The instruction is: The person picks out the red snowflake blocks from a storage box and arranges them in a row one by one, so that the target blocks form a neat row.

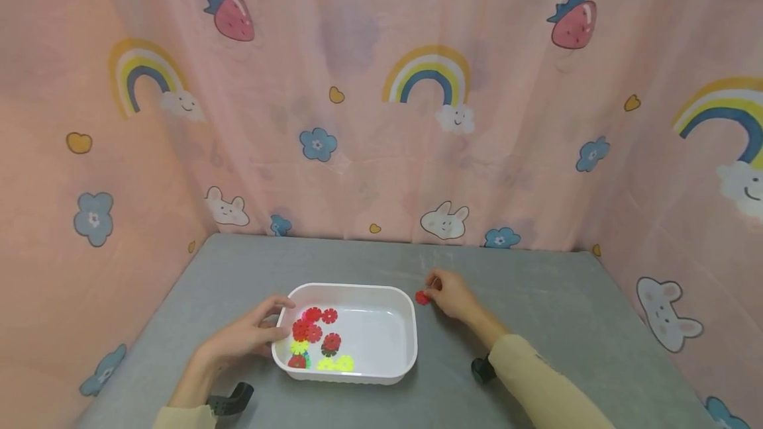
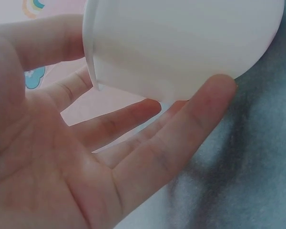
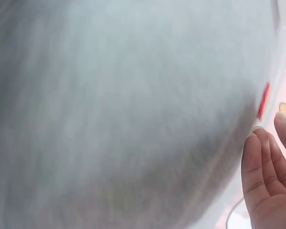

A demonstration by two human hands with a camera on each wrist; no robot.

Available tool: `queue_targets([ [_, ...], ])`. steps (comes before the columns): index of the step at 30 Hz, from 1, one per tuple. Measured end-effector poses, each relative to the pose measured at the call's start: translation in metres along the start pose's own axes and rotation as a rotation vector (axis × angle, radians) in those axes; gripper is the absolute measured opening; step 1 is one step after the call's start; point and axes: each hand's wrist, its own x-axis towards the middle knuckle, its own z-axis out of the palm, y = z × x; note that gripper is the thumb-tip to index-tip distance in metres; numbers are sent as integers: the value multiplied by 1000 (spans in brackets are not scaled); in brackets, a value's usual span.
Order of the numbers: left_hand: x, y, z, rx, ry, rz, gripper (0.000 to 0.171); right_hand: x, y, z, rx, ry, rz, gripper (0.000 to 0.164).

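The white tray (image 1: 387,330) stands on the table with its long side across. My left hand (image 1: 241,336) grips its left end; in the left wrist view, the thumb lies against the outer wall and another finger reaches the rim. Red, yellow and other notched plastic discs (image 1: 301,330) lie in the tray's left half. Just beyond the right end, my right hand (image 1: 451,293) pinches a red notched disc (image 1: 422,297) at its fingertips. That disc appears edge-on in the right wrist view; its exact contact with the fingers is hard to make out there.
The grey table (image 1: 524,296) reaches back to a pink printed curtain (image 1: 357,184), which also hangs along both sides. Dark straps or devices (image 1: 232,399) sit at both wrists.
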Motion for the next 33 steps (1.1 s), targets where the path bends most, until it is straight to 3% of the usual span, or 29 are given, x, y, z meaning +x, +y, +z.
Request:
queue_targets([
  [6, -1, 2, 0, 3, 13, -9, 55, -6, -9, -18, -2, -1, -7, 10],
  [19, 0, 3, 2, 20, 31, -22, 54, -37, -62, -43, 102, 42, -45, 16],
  [28, -2, 5, 3, 11, 16, -9, 54, -55, -100, -36, 139, 81, -218, 12],
  [33, -2, 5, 3, 6, 11, -9, 55, -61, -115, -22, 162, 44, -280, 10],
])
